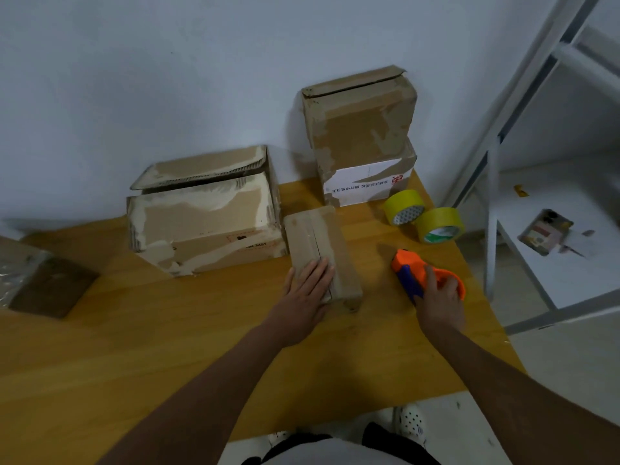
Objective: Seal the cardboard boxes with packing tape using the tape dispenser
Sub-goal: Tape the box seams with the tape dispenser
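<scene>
Small brown cardboard box [322, 256] is lying long-side away from the person, mid-table on the light wooden tabletop [134, 347], just in front of the two bigger cartons. Left hand [307, 290] is pressing flat on its near end, fingers straight and together, covering the near part of the centre seam where the two flaps are meeting. Right hand [439, 297] is wrapping around the orange and blue plastic tape dispenser [419, 273], fingers curled over the orange body, dispenser resting on the table just right of the box and not touching it. My read: step in hand is bringing the dispenser to the seam. Doing it well means keeping the flaps pinned closed, starting the tape over one end face, tracking the seam line, then shifting the left hand clear as the dispenser is nearing it. Risk: flaps springing apart once pressure is easing. Containers: large worn brown carton [204, 223] is sitting with top flap ajar, contents hidden; tall worn carton with a white label [362, 139] is also showing a lifted flap, inside not visible. Two yellow tape rolls [422, 216] are lying near the right edge.
</scene>
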The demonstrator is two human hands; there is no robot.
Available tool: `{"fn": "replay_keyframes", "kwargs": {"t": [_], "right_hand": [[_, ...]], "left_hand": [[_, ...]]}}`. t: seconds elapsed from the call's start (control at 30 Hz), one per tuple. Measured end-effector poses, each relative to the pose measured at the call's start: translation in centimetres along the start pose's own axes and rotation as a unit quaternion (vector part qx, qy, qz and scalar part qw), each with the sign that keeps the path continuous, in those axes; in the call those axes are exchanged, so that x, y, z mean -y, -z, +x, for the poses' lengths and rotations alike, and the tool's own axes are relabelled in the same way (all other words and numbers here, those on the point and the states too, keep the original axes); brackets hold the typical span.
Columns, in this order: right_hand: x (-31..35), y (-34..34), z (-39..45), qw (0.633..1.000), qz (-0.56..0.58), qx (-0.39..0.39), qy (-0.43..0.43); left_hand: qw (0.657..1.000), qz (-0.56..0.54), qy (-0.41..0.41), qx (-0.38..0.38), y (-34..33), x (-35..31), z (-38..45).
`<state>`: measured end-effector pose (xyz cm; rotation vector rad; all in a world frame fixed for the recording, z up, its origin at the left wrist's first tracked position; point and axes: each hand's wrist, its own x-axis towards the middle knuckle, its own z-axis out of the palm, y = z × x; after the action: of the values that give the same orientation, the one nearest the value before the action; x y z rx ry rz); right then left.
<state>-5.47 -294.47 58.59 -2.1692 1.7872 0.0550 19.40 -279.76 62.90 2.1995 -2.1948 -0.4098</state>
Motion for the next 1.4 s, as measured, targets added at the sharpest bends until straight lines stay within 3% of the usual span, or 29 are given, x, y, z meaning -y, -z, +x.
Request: {"fn": "replay_keyframes", "kwargs": {"t": [0.17,0.3,0.4,0.47,0.53,0.67,0.8,0.9,0.93,1.03,1.1,1.17,1.23,1.4], "right_hand": [[-1.1,-0.7,-0.1,0.992,-0.106,0.043,0.059],[-1.1,1.1,0.9,0.99,-0.103,0.06,0.07],[-1.8,3.6,1.2,0.989,0.124,0.075,0.02],[-1.9,5.0,0.4,0.937,0.329,0.076,-0.089],[-1.5,5.9,-1.1,0.878,0.447,0.072,-0.156],[0.3,7.2,-4.6,0.871,0.484,0.012,-0.087],[2.5,9.2,-6.6,0.887,0.459,-0.045,0.011],[3.6,10.5,-7.5,0.895,0.439,-0.062,0.052],[3.8,10.7,-7.7,0.895,0.438,-0.066,0.06],[4.6,11.2,-8.2,0.898,0.422,-0.071,0.098],[5.1,11.5,-8.5,0.9,0.415,-0.056,0.123],[5.4,11.6,-8.8,0.897,0.417,-0.037,0.141],[5.5,11.6,-9.0,0.895,0.417,-0.028,0.156],[5.3,11.9,-9.1,0.893,0.412,-0.014,0.179]], "left_hand": [[1.0,-0.005,-0.004,-0.004,-0.1,0.0,0.0],[1.0,-0.01,-0.001,-0.003,0.0,-0.1,0.1],[1.0,-0.012,-0.003,-0.01,-0.2,0.0,0.0],[1.0,-0.021,-0.006,-0.02,-0.3,0.1,0.1],[0.999,-0.028,-0.011,-0.029,-0.5,0.2,0.2],[0.999,-0.045,-0.007,-0.027,-0.6,0.3,0.3],[0.982,-0.186,0.004,-0.021,1.4,-0.5,0.7],[0.933,-0.341,0.075,-0.085,3.5,-1.8,0.6],[0.891,-0.428,0.131,-0.078,4.5,-2.3,0.5],[0.682,-0.692,0.236,0.005,6.5,-3.4,0.6],[0.605,-0.758,0.243,0.032,7.5,-3.5,0.9],[0.571,-0.783,0.244,0.031,8.1,-3.5,1.0],[0.563,-0.788,0.248,0.017,8.5,-3.5,1.0],[0.59,-0.764,0.259,-0.009,8.1,-3.7,0.4]]}}
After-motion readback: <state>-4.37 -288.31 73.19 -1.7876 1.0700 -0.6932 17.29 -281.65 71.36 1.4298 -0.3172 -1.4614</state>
